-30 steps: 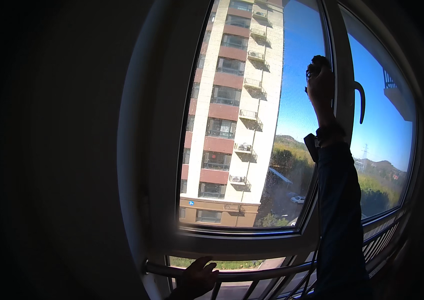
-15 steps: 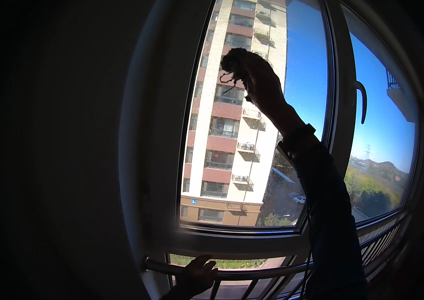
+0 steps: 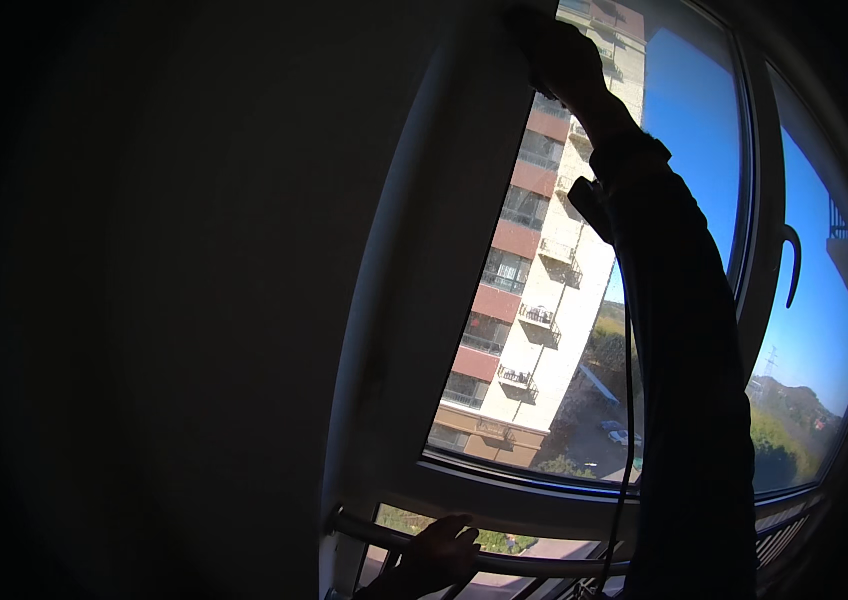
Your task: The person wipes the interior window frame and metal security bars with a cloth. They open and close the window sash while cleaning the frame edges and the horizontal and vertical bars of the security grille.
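My right hand (image 3: 572, 62) is raised to the upper left of the window pane (image 3: 694, 130), beside the dark frame. Its fingers are closed on a dark crumpled rag, whose outline is mostly lost against the frame; the earlier picture shows loose strands hanging from it. A dark sleeve (image 3: 684, 300) covers that arm, with a band at the wrist. Low down, my left hand (image 3: 441, 552) is wrapped over the metal rail (image 3: 544, 567) below the window.
On the left lies a dark wall (image 3: 194, 300). A second pane at right has a dark window handle (image 3: 794, 265). A thin cable (image 3: 630, 400) hangs beside my right arm. Outside stand a tall apartment building (image 3: 554, 340) and parked cars (image 3: 622, 435).
My right hand has moved from the middle of the pane to its upper left edge with the rag. The view has turned left, while my left hand stays on the rail.
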A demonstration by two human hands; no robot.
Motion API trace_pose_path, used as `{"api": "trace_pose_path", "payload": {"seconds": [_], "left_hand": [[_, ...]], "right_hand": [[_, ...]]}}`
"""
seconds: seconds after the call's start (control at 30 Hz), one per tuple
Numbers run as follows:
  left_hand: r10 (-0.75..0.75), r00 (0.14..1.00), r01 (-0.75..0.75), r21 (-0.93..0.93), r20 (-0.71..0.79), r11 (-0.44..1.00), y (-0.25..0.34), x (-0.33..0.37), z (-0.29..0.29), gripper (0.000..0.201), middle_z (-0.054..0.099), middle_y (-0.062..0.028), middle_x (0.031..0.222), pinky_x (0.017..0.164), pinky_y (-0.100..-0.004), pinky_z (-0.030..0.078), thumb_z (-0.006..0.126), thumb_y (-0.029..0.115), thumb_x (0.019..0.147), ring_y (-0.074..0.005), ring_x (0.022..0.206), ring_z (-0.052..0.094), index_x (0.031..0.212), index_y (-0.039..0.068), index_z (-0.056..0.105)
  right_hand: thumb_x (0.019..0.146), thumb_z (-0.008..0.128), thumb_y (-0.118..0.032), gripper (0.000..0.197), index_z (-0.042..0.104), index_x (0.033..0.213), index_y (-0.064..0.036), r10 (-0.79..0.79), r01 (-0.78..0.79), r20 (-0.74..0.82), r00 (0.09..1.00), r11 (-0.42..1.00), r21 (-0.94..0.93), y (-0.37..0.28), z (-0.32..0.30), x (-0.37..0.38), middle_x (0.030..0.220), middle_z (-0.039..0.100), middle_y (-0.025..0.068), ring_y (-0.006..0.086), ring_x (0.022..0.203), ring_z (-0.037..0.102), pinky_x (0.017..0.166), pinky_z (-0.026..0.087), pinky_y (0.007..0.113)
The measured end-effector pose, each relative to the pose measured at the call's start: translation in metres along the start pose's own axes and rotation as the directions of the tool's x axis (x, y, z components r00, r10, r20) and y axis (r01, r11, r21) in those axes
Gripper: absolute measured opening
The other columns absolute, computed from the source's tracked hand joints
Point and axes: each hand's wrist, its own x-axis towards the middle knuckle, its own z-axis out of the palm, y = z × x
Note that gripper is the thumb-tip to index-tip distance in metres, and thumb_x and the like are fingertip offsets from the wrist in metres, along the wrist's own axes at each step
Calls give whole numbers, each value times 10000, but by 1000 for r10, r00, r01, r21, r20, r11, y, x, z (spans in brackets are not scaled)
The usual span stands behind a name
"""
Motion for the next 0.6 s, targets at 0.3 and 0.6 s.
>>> {"api": "trace_pose_path", "payload": {"seconds": [0.3,0.6], "left_hand": [[-123,985,108,-125,-119,986,11,5,-2,222,716,-253,1165,955,-466,604,738,120,858,-391,1098,714,1029,-22,735],[-40,991,32,-62,-127,998,14,7,-4,148,713,-248,1104,914,-465,605,713,80,863,-394,1036,716,962,-28,692]], "right_hand": [[1122,534,-407,503,522,1540,-127,-104,-24,185,977,813,582,-60,-23,-122,1118,741,76,174,725,721,665,592,282],[983,651,29,304,679,1282,-20,-354,226,139,925,805,548,-150,-92,-293,1310,642,192,358,1299,620,1020,606,428]]}}
